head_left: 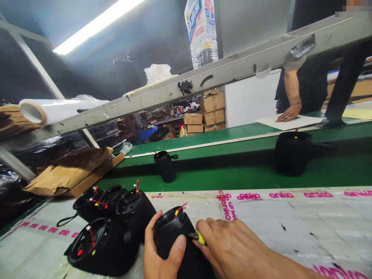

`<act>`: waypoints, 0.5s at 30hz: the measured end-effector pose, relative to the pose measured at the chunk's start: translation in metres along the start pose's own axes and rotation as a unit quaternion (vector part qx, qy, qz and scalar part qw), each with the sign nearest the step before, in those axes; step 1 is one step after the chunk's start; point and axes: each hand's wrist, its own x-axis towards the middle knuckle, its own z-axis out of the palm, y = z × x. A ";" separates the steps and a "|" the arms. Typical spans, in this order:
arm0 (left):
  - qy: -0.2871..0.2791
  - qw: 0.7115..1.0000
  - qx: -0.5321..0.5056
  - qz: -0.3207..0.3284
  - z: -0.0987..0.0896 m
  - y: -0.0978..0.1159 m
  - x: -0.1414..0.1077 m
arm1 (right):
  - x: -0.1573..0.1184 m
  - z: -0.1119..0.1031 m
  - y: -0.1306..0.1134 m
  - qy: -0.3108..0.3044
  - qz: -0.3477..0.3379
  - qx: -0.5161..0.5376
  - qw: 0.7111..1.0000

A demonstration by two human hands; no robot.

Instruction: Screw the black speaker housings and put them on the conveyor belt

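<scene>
Two hands (161, 255) (232, 242) holding black cylinder (190, 259), yellow-handled blade (200, 238), pink "anko" lettering (281, 195)

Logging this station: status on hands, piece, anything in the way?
Left hand: grip around black cylinder, red wires at its top. Right hand: holding yellow tool, tip at cylinder's side. Four more cylinders close on the left, none blocking the tool.

Left hand (158, 259) gripped black cylinder (188, 255) (red-and-yellow wires (177, 212) at mouth); right hand (228, 240) held yellow-handled tool (200, 238) at its side.
</scene>
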 end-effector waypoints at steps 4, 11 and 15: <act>0.004 1.000 0.005 0.010 0.002 0.004 -0.002 | -0.001 -0.001 -0.001 0.022 0.003 0.010 1.000; -0.028 0.998 0.024 0.049 0.009 0.014 -0.005 | -0.002 -0.008 0.010 0.054 -0.040 -0.018 0.998; -0.060 0.993 0.079 0.058 0.011 0.023 -0.006 | -0.007 -0.014 0.025 0.035 -0.090 -0.054 0.994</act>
